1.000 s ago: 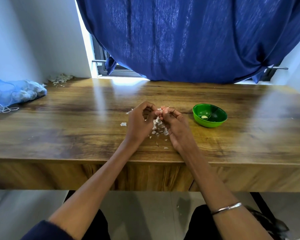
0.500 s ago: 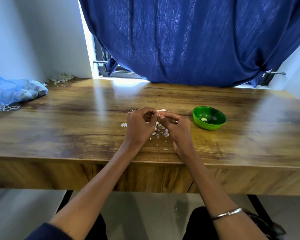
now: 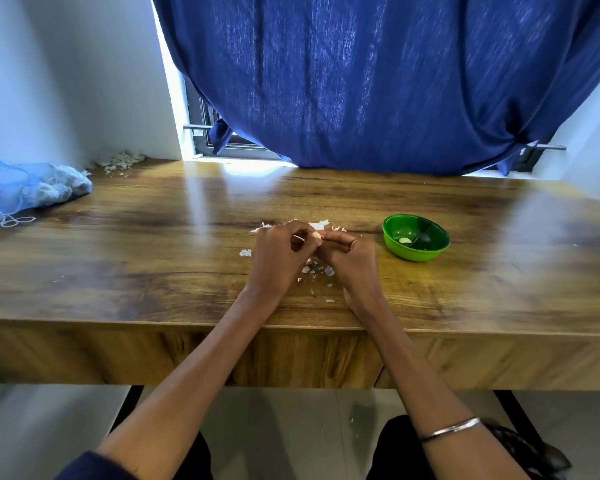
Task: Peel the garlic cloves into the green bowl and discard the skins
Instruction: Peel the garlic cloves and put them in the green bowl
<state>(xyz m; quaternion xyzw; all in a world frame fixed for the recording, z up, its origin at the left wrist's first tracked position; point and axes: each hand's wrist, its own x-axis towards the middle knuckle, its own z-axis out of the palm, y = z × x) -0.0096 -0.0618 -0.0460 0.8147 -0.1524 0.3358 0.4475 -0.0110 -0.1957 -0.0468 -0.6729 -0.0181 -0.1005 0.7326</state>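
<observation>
Both hands met over the middle of the wooden table [image 3: 125,258]. The left hand [image 3: 278,258] and right hand [image 3: 350,261] had fingers curled inward, fingertips together, pinching a garlic clove [image 3: 316,235] between them; only a small pale bit of it showed at the point where the thumbs met. Which hand carried most of the hold could not be told, since the fingers hid the contact.

Loose garlic skins [image 3: 317,270] lay on the table directly under and between the wrists, with more flakes [image 3: 321,224] just beyond the knuckles and one stray piece [image 3: 245,252] to the left of the left hand.

The green bowl [image 3: 415,252] stood upright to the right of the right hand, near but apart from it. One pale peeled clove [image 3: 405,240] rested on its floor.

At the far left of the table lay a blue mesh bag [image 3: 35,187] with whitish contents, possibly more garlic, its string trailing toward the near edge. A heap of dry skins [image 3: 120,161] sat in the back left corner against the wall. A dark blue curtain [image 3: 378,81] hung behind the table. A metal bangle [image 3: 451,429] circled the right wrist.
</observation>
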